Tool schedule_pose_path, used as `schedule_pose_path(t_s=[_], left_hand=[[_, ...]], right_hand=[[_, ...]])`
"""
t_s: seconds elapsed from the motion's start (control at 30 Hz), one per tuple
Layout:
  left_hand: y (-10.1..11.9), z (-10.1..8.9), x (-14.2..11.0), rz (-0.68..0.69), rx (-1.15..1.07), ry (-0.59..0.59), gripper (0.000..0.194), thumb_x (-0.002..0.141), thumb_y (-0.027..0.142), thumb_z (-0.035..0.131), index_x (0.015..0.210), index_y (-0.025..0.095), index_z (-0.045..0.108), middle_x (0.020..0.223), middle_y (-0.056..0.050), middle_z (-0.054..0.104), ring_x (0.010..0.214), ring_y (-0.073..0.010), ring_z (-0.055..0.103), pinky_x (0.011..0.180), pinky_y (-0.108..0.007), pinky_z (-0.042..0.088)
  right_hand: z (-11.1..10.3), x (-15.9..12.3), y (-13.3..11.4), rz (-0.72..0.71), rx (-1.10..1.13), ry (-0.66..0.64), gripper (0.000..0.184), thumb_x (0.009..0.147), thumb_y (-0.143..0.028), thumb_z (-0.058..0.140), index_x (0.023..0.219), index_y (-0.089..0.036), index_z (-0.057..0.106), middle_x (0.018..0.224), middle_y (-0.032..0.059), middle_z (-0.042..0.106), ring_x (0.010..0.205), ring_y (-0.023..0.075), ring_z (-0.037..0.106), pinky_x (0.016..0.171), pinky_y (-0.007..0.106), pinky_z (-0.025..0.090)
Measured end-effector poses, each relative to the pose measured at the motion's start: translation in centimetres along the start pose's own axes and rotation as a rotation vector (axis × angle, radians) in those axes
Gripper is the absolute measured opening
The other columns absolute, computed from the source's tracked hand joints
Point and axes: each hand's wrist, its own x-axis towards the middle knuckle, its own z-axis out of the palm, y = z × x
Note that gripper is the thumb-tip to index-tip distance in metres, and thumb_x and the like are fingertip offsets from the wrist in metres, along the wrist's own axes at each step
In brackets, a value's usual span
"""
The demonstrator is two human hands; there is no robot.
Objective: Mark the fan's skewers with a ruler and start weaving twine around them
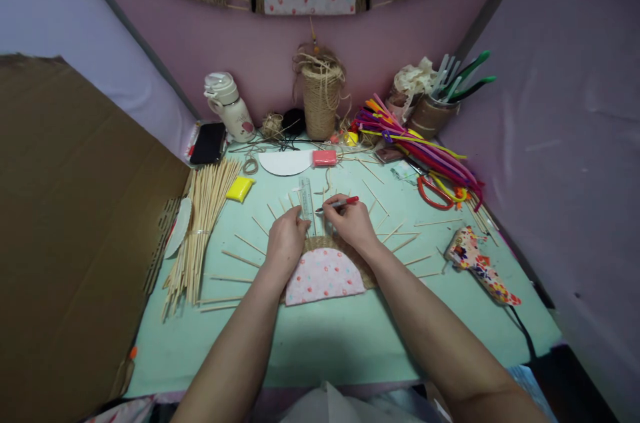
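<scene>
The half-round piece lies near the middle of the tabletop, its flat side toward the near edge. It has a pink dotted cloth face and a brown woven border around the curve, and thin sticks fan out from it to the left, right and far side.

The left hand is at the far side of the woven border, its thumb and fingers pinching the lower part of a clear ruler, which points toward the far edge. Just to its right, the right hand pinches a red-ended pen between its fingers, the tip pointing left toward the ruler, among the sticks. Whether the tip touches a stick, I cannot tell. Both forearms reach in from the near edge, and the right one passes over part of the border.

Along the left edge lie a tied stick bundle and, beside it, a yellow packet. Toward the far edge are a white half disc with a pink packet at its right end, a bottle and a twine-wrapped cup. To the right are colored pipe cleaners, red-handled scissors and, nearer the right edge, a patterned glue gun.
</scene>
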Motion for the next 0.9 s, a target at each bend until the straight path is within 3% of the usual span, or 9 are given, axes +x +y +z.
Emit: schedule_pose_path(t_s=[0.33,0.53,0.77,0.9], left_hand=[[0.0,-0.3,-0.1,-0.003,-0.045,0.021,0.038,0.085,0.022,0.055,0.122,0.013,0.061,0.078,-0.004,0.071,0.076,-0.0181,0.066,0.076,-0.028,0.046],[0.2,-1.0,-0.2,-0.016,-0.071,0.045,0.038,0.085,0.022,0.056,0.121,0.014,0.062,0.075,-0.003,0.07,0.072,-0.0169,0.066,0.075,-0.027,0.046],[2.3,-3.0,-1.2,0.035,-0.029,0.05,0.039,0.084,0.022,0.057,0.122,0.013,0.062,0.075,-0.003,0.07,0.074,-0.0175,0.064,0.074,-0.028,0.045],[3.5,-2.6,-0.9,0.031,-0.008,-0.002,0.041,0.085,0.021,0.057,0.125,0.013,0.06,0.079,-0.004,0.071,0.078,-0.0183,0.064,0.077,-0.029,0.045]], right_hand=[[-0.6,-0.1,-0.7,-0.006,0.045,0.039,0.014,0.076,-0.027,0.056,0.074,-0.021,0.068,0.065,0.0001,0.069,0.061,0.0155,0.063,0.062,0.024,0.046],[-2.4,-0.6,-1.9,-0.007,0.065,0.092,0.014,0.079,-0.029,0.056,0.075,-0.02,0.067,0.065,0.0011,0.07,0.063,0.0167,0.065,0.063,0.025,0.047],[-4.4,-2.2,-1.7,0.014,0.009,0.131,0.014,0.079,-0.027,0.056,0.073,-0.021,0.067,0.065,-0.0001,0.07,0.061,0.0162,0.064,0.068,0.027,0.047],[-3.9,-2.6,-0.4,0.014,0.037,0.137,0.015,0.08,-0.029,0.056,0.076,-0.02,0.067,0.07,0.0014,0.07,0.064,0.0163,0.064,0.066,0.026,0.047]])
